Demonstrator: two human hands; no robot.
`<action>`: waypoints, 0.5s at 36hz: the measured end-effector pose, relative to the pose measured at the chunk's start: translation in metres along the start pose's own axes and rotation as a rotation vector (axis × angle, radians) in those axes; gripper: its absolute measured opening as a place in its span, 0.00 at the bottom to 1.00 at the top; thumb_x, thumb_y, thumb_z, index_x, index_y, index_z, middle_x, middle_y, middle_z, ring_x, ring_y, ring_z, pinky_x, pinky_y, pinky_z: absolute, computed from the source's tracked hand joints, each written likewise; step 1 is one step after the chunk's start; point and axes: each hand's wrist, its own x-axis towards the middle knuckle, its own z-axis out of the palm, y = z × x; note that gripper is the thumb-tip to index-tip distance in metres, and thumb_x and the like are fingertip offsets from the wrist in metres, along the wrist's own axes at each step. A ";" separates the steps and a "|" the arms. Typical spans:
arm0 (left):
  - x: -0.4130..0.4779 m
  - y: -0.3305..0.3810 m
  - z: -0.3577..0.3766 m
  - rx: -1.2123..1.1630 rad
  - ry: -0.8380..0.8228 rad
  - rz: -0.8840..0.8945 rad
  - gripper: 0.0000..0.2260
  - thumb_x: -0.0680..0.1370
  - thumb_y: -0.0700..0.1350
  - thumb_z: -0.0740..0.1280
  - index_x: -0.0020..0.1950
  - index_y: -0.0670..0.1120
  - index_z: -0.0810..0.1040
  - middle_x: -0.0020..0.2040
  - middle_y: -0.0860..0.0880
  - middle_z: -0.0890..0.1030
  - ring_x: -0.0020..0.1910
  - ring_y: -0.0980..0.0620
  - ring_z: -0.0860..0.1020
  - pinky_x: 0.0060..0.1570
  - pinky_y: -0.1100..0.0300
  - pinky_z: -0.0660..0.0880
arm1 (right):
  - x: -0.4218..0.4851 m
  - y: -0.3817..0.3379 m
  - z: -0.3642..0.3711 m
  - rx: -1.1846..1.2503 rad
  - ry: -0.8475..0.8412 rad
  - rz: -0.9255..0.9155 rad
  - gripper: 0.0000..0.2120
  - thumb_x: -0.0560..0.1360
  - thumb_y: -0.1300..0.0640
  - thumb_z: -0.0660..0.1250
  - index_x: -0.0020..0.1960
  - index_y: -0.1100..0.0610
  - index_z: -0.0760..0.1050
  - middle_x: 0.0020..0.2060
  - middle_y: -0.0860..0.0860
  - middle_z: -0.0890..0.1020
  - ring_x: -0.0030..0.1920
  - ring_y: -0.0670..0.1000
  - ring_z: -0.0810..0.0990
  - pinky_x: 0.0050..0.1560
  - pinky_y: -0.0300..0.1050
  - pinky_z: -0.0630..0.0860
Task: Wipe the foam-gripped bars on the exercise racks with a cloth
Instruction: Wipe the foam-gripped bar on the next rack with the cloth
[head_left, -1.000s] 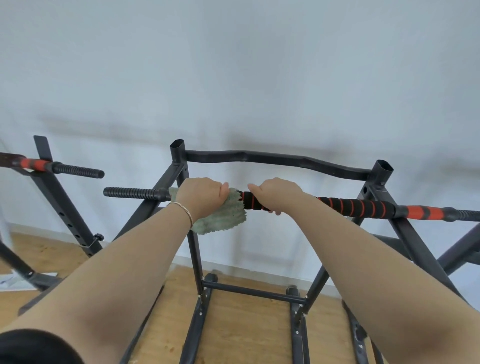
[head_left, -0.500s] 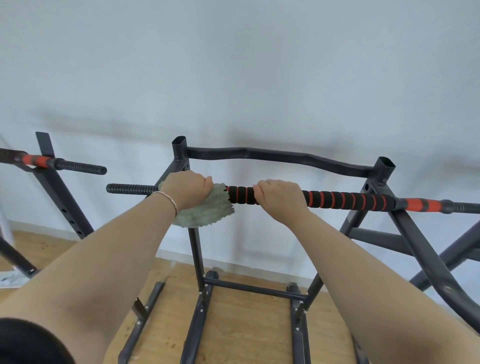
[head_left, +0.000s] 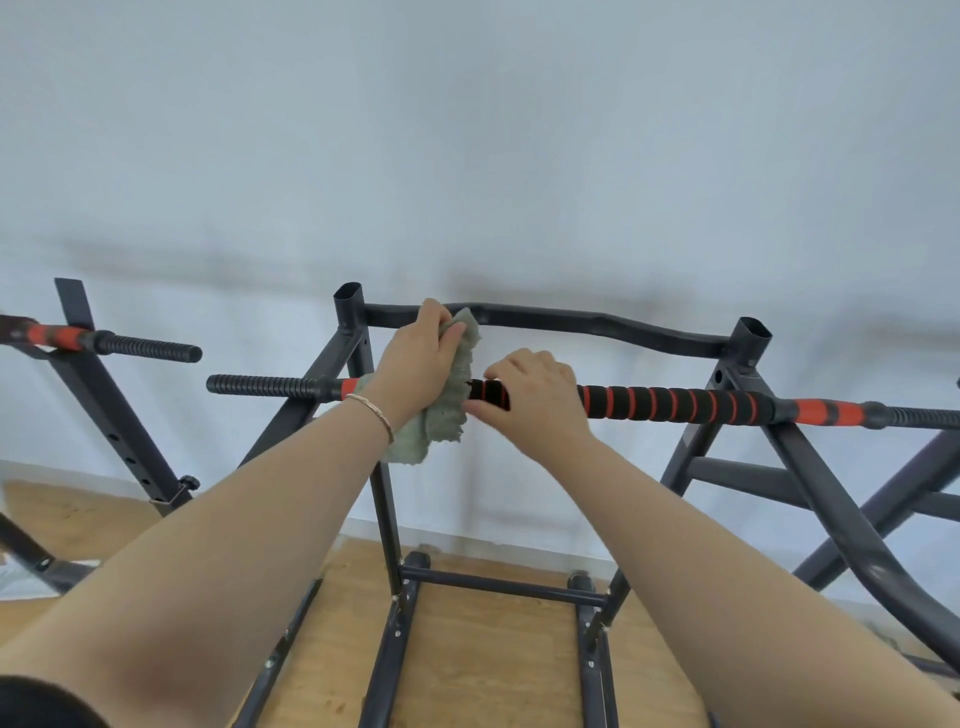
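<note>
A black foam-gripped bar with red stripes (head_left: 675, 404) runs across a dark metal rack (head_left: 613, 327). My left hand (head_left: 421, 358) holds a pale green cloth (head_left: 451, 395); the hand is raised above the bar, and the cloth hangs down over the bar's left part. To the right of the cloth, my right hand (head_left: 535, 397) grips the foam. The bar's ribbed black left end (head_left: 260, 385) sticks out past the rack.
A second rack with a red-and-black bar (head_left: 124, 343) stands at the left. Crossed dark frame tubes (head_left: 857, 509) rise at the right. A white wall lies close behind, and the wooden floor (head_left: 467, 660) shows below between the rack's base rails.
My left hand has lifted from gripping the cloth around the bar to above it, pulling the cloth up. My right hand stayed gripping the foam beside the cloth.
</note>
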 end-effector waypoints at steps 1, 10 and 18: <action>0.000 0.004 0.002 -0.036 0.014 -0.008 0.09 0.83 0.51 0.57 0.51 0.45 0.67 0.38 0.49 0.78 0.37 0.51 0.77 0.36 0.57 0.72 | 0.000 -0.006 0.004 -0.039 0.011 -0.016 0.22 0.73 0.33 0.63 0.53 0.50 0.78 0.51 0.47 0.77 0.53 0.53 0.73 0.56 0.51 0.68; 0.003 0.011 0.002 -0.274 0.069 -0.210 0.10 0.82 0.53 0.59 0.56 0.47 0.69 0.46 0.53 0.77 0.44 0.56 0.75 0.39 0.64 0.69 | 0.003 -0.010 -0.007 0.442 0.001 0.132 0.04 0.75 0.57 0.68 0.42 0.55 0.77 0.42 0.47 0.79 0.46 0.51 0.74 0.49 0.48 0.74; -0.003 0.007 0.004 -0.351 0.026 -0.226 0.16 0.76 0.55 0.70 0.58 0.53 0.68 0.48 0.52 0.76 0.45 0.55 0.76 0.42 0.61 0.71 | 0.011 0.031 -0.042 0.989 0.165 0.642 0.03 0.79 0.53 0.64 0.51 0.50 0.76 0.49 0.46 0.81 0.49 0.48 0.80 0.47 0.47 0.80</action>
